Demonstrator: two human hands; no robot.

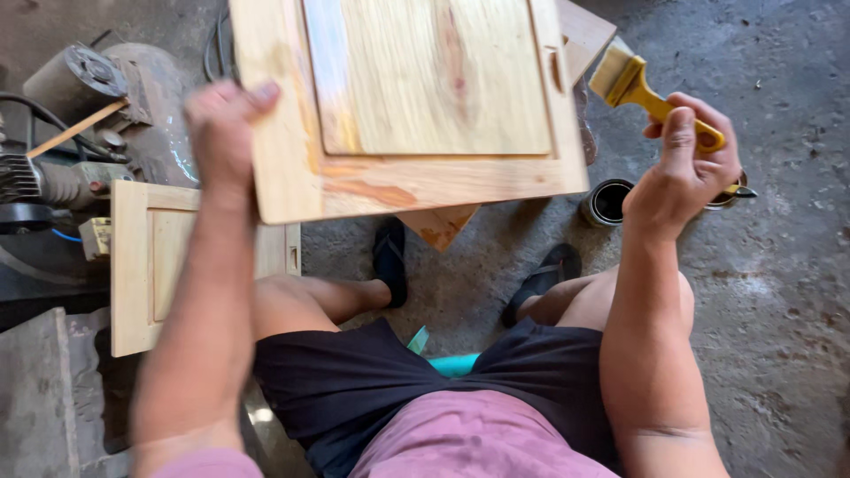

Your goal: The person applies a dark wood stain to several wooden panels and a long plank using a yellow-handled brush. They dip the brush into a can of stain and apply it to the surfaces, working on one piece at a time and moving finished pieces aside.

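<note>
1. Left hand [221, 133] grips the wooden cabinet door [407, 106] by its left edge, above the knees; hold it steady.
2. Right hand [686, 168], closed on the yellow paintbrush [646, 88], should stroke along the grain.
3. Varnish tin [607, 202] sits on the floor nearby.

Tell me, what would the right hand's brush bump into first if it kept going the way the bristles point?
Probably the wooden panel: the paintbrush in the right hand aims up-left toward its right edge, though depth is unclear.
</note>
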